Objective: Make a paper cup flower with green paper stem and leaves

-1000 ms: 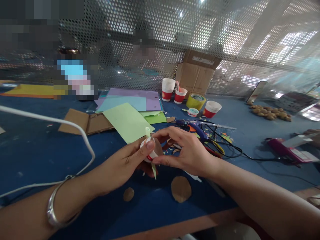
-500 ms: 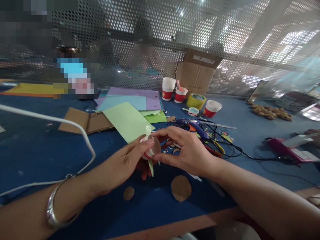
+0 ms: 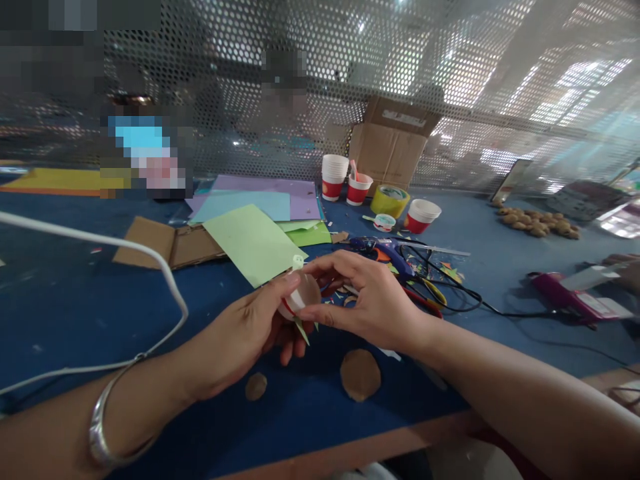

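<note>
Between my hands is a small white paper cup [image 3: 289, 305] with a red band, tilted, with a round brownish face [image 3: 310, 291] turned toward my right hand. My left hand [image 3: 255, 319] grips the cup from the left, thumb on top. My right hand [image 3: 373, 297] pinches its edge from the right, with thumb and index finger. A pale green paper tab [image 3: 298, 261] sticks up above the cup, and a pointed green strip [image 3: 302, 331] hangs below. On the table under my hands lie a large cardboard disc [image 3: 361, 375] and a smaller cardboard disc [image 3: 256, 387].
Coloured paper sheets [image 3: 250, 243] lie beyond my hands, beside folded cardboard [image 3: 170, 245]. Behind stand paper cups [image 3: 334, 179] and yellow tape [image 3: 390, 200]. A blue glue gun [image 3: 400, 257], scissors [image 3: 434, 293] and cords sit right. A white cable [image 3: 165, 260] crosses the left side.
The cup has turned slightly in my hands, so its white side and round face show differently. My left thumb has shifted a little. The whole view has moved slightly.
</note>
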### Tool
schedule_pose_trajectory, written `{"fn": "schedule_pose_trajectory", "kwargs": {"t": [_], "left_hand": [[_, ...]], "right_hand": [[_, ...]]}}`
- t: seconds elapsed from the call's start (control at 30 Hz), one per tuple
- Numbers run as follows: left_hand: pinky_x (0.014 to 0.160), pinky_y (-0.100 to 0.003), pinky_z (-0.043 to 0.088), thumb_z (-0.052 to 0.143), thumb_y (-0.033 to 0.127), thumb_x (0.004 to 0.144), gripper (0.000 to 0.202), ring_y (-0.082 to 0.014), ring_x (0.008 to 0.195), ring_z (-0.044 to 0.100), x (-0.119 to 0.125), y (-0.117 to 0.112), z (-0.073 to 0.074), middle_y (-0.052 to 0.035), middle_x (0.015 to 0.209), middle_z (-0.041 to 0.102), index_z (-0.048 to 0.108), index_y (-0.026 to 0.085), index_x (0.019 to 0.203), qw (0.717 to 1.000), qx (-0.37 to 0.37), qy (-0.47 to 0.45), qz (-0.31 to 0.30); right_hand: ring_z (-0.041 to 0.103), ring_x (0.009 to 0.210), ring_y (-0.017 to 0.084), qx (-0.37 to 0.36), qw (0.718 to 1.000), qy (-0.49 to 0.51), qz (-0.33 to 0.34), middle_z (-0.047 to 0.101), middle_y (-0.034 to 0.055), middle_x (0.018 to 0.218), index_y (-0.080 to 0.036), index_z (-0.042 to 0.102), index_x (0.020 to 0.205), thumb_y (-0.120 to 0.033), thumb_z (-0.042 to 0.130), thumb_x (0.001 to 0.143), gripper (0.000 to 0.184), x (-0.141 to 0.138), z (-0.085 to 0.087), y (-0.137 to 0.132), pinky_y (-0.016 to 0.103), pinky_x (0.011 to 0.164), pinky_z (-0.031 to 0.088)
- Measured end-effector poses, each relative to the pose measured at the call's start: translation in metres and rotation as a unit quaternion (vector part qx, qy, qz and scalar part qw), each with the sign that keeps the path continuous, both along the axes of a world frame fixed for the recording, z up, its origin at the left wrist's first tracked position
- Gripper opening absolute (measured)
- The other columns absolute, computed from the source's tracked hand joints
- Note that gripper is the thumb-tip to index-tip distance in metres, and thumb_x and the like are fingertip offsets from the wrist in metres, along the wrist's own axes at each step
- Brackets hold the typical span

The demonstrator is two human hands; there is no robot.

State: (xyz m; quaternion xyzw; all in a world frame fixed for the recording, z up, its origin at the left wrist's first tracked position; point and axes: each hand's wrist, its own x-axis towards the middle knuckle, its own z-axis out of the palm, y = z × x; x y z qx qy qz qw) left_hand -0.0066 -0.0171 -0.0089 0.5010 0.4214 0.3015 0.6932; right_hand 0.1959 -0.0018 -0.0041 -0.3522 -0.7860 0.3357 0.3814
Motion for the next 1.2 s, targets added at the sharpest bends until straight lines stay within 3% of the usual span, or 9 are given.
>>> {"fn": "schedule_pose_trajectory", "kwargs": {"t": [0.27,0.57,0.7,0.77,0.9,1.1,1.2], "left_hand": [[0.051,-0.023,0.044,0.056,0.069,0.093,0.054,-0.0154,0.061,0.058,0.000,-0.002,0.004,-0.0047,0.072,0.065,0.066,0.017,0.084,1.000,-0.007,0.007,0.010],[0.057,-0.024,0.046,0.063,0.051,0.095,0.037,-0.0156,0.067,0.061,-0.005,0.007,0.002,-0.0053,0.082,0.070,0.073,0.017,0.108,0.999,-0.019,-0.025,0.013],[0.069,-0.024,0.052,0.077,0.043,0.089,0.037,-0.0174,0.085,0.069,-0.004,0.009,0.003,-0.0055,0.108,0.075,0.073,0.022,0.119,0.999,-0.025,-0.020,0.033],[0.082,-0.026,0.055,0.081,0.043,0.086,0.041,-0.0210,0.101,0.069,-0.004,0.010,0.004,-0.0069,0.116,0.075,0.075,0.021,0.120,0.996,-0.010,-0.034,0.077],[0.110,-0.033,0.048,0.082,0.042,0.087,0.041,-0.0267,0.128,0.061,-0.004,0.012,0.004,-0.0072,0.126,0.074,0.076,0.020,0.121,0.982,0.019,-0.106,0.158],[0.119,-0.040,0.042,0.077,0.045,0.092,0.052,-0.0289,0.140,0.054,-0.001,0.010,0.002,-0.0064,0.134,0.072,0.066,0.025,0.138,0.976,0.031,-0.167,0.133],[0.121,-0.040,0.038,0.074,0.046,0.095,0.050,-0.0277,0.141,0.053,0.000,0.008,0.000,-0.0064,0.135,0.072,0.064,0.024,0.139,0.977,0.027,-0.177,0.118]], "right_hand": [[0.070,0.099,0.018,-0.015,1.000,0.019,0.014,0.073,0.0051,0.109,-0.016,0.071,0.117,-0.038,0.087,0.084,0.042,0.001,0.000,0.001,0.028,0.089,0.059],[0.071,0.092,0.013,-0.025,0.999,0.034,-0.020,0.074,0.0025,0.104,-0.018,0.071,0.114,-0.031,0.076,0.094,0.025,0.003,-0.005,0.005,0.023,0.082,0.058],[0.070,0.088,0.013,0.031,0.994,0.049,-0.089,0.073,0.0033,0.102,-0.017,0.070,0.109,-0.032,0.078,0.092,0.024,0.003,-0.003,0.003,0.024,0.079,0.057],[0.067,0.080,0.012,0.034,0.991,0.047,-0.120,0.072,0.0026,0.094,-0.017,0.071,0.100,-0.035,0.076,0.093,0.021,0.003,0.000,0.001,0.022,0.070,0.054],[0.057,0.064,0.009,-0.062,0.993,0.020,-0.096,0.067,-0.0006,0.076,-0.015,0.070,0.085,-0.039,0.076,0.092,0.025,0.001,0.003,-0.004,0.020,0.056,0.043],[0.059,0.062,0.010,-0.190,0.981,0.019,-0.029,0.068,-0.0006,0.073,-0.015,0.075,0.092,-0.046,0.079,0.089,0.032,-0.007,-0.004,-0.005,0.021,0.055,0.041],[0.061,0.063,0.011,-0.215,0.976,0.043,-0.010,0.067,-0.0001,0.072,-0.015,0.071,0.085,-0.046,0.078,0.089,0.032,-0.009,-0.005,-0.005,0.021,0.056,0.045]]}}
